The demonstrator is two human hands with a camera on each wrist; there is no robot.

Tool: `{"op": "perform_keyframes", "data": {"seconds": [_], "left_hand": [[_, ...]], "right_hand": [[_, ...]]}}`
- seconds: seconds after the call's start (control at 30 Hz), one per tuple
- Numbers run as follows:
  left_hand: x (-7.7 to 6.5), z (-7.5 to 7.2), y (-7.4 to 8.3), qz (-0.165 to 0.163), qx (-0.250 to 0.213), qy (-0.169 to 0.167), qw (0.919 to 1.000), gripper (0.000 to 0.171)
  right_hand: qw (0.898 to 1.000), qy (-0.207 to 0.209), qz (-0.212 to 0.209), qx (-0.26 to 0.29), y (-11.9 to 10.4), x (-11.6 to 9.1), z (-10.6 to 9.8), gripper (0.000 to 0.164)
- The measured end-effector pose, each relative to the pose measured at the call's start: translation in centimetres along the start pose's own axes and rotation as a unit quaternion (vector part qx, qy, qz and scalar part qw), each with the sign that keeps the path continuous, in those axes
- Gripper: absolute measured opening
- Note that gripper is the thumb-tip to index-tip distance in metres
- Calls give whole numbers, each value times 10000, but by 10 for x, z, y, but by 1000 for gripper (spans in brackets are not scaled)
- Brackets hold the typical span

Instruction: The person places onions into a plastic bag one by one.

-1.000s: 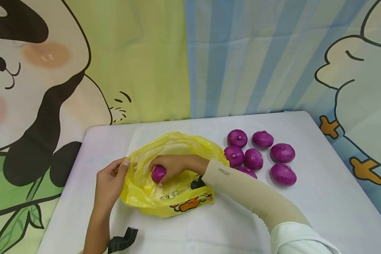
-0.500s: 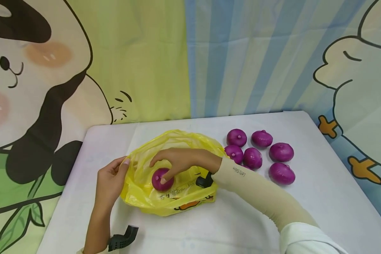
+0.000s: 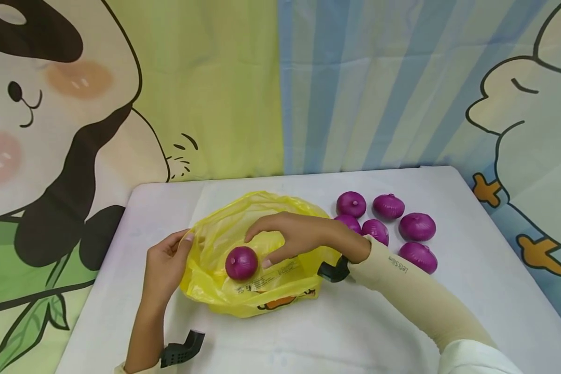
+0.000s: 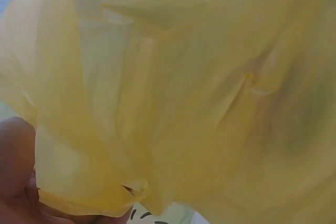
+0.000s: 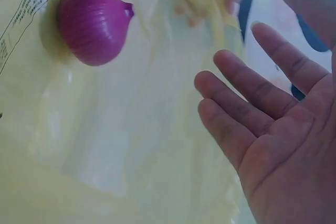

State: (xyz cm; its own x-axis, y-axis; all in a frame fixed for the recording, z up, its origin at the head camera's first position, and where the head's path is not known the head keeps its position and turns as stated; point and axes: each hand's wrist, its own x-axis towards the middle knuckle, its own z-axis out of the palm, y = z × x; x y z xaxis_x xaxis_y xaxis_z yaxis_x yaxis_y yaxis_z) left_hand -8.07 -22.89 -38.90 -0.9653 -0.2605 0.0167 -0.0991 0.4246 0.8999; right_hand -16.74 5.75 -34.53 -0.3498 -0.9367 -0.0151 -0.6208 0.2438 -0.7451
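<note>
A yellow plastic bag (image 3: 205, 283) lies on the white table with its mouth spread wide. Inside it sits one purple onion (image 3: 241, 263), which the right wrist view also shows, an onion (image 5: 94, 23) lying on the bag's printed film. My left hand (image 3: 167, 265) pinches the bag's left rim between thumb and fingers; in the left wrist view the film (image 4: 157, 103) covers most of the picture. Over the bag's opening, just right of the onion, my right hand (image 3: 299, 236) is spread and holds nothing. Its fingers are apart from the onion.
Several more purple onions (image 3: 417, 227) lie in a loose group right of the bag, some partly hidden by my right forearm. The white table (image 3: 280, 343) meets a cartoon-printed curtain (image 3: 215, 104) at its back edge. Black camera mounts sit on both wrists.
My right hand has let go of the onion inside the bag, opened its fingers and drawn back to the right. The left hand keeps hold of the rim in about the same place.
</note>
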Motion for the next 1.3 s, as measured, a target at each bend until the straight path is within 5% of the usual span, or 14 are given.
{"op": "perform_keyframes", "data": {"seconds": [0.47,0.77,1.07,1.3], "left_hand": [[-2,-1,-1,-54,35,27,10000,44],[-1,3,-1,40,24,-115,9999,43],[-2,3,-1,4,70,33,10000,42],[-2,3,-1,-10,7,46,10000,42]], "right_hand": [[9849,1708,145,231,7,-83,-10,47],[9541,2919,535,396,28,-145,4,47],[9414,3194,937,551,42,-175,22,50],[9456,3034,935,710,56,-184,34,51]]}}
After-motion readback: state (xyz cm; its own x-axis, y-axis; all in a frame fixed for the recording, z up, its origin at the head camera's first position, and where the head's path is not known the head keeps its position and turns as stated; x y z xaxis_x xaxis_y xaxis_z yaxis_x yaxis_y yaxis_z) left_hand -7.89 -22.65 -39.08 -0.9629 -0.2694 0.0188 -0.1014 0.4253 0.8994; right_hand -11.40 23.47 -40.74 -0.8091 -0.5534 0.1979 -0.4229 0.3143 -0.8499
